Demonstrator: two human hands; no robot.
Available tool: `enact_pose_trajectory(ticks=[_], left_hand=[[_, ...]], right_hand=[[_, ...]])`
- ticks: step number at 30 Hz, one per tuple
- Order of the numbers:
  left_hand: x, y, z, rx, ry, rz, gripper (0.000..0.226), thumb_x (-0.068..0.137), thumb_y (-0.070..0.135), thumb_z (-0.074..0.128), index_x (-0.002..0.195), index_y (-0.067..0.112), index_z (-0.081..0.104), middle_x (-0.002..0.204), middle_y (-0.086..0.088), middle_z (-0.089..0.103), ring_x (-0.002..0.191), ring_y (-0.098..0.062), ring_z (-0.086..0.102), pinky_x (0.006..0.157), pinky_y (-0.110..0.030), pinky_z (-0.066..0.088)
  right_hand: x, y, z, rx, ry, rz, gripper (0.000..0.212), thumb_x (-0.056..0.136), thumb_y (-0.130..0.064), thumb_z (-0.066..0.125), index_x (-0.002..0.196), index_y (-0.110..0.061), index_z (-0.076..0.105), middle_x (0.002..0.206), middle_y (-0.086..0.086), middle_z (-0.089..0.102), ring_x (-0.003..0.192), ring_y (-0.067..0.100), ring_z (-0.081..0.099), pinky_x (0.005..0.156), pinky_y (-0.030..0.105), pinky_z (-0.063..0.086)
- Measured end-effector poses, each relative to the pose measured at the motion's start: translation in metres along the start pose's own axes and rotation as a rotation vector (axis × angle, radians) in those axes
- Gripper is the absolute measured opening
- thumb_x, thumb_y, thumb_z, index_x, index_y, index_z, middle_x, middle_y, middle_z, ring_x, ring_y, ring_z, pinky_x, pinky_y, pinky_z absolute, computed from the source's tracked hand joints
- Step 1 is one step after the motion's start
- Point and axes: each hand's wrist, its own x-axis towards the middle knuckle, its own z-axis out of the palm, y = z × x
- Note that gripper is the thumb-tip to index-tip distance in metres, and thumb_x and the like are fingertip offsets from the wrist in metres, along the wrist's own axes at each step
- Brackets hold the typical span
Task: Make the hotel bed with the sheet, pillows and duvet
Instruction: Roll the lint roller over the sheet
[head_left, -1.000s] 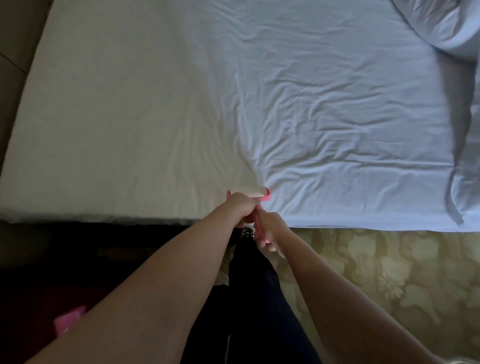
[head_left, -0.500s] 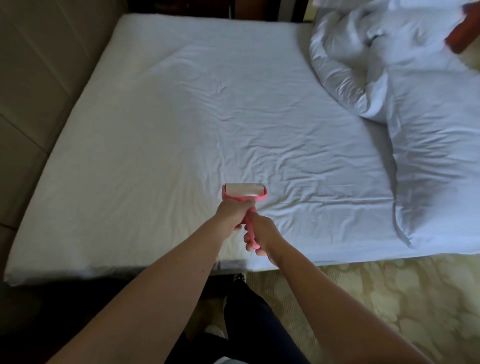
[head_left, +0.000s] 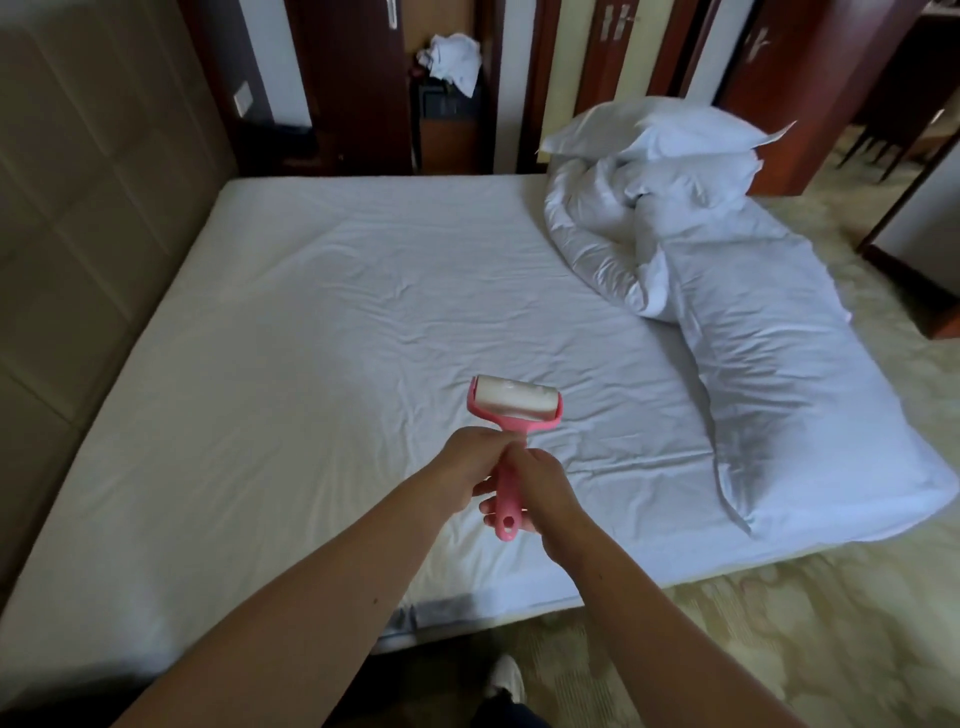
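Note:
A pink lint roller (head_left: 150, 402) with a white sticky drum is held above the near side of the bed. My left hand (head_left: 467, 465) grips the upper part of its handle. Just below it, my right hand (head_left: 537, 493) grips the lower handle. A wrinkled white sheet (head_left: 337, 322) covers the mattress. The white duvet (head_left: 769, 332) lies bunched along the bed's right end, with two white pillows (head_left: 670, 137) stacked behind it.
A padded headboard (head_left: 78, 208) runs along the left. Dark wooden cupboards (head_left: 353, 78) and a shelf with a crumpled white cloth (head_left: 454, 60) stand behind the bed. Patterned carpet (head_left: 779, 623) lies at the right and near side. My shoe (head_left: 506, 678) shows below.
The view has lifted from the bed's near edge to the whole bed and room. Both hands have raised the lint roller off the sheet's edge, away from the mattress side.

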Motion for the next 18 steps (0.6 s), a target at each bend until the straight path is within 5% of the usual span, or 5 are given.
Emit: enact_pose_trajectory(ticks=[13,18], left_hand=[[0.001,0.095,0.221,0.247,-0.271,0.159,0.015,0.063,0.023,0.056,0.066,0.01,0.062,0.067,-0.014,0.06,0.061,-0.029,0.06,0.071,-0.032,0.05],[0.009,0.116,0.36,0.29,-0.384,0.225,0.01,0.067,0.022,0.057,0.063,0.013,0.06,0.068,-0.01,0.056,0.065,-0.023,0.058,0.073,-0.03,0.048]], right_hand=[[-0.035,-0.058,-0.2,0.0,0.271,-0.317,0.018,0.091,-0.004,0.048,0.1,0.005,0.061,0.072,0.013,0.069,0.06,0.022,0.064,0.05,0.034,0.046],[-0.058,-0.078,-0.322,0.028,0.474,-0.336,0.011,0.087,-0.001,0.049,0.092,0.0,0.06,0.073,0.022,0.069,0.037,0.011,0.052,0.037,0.019,0.034]])
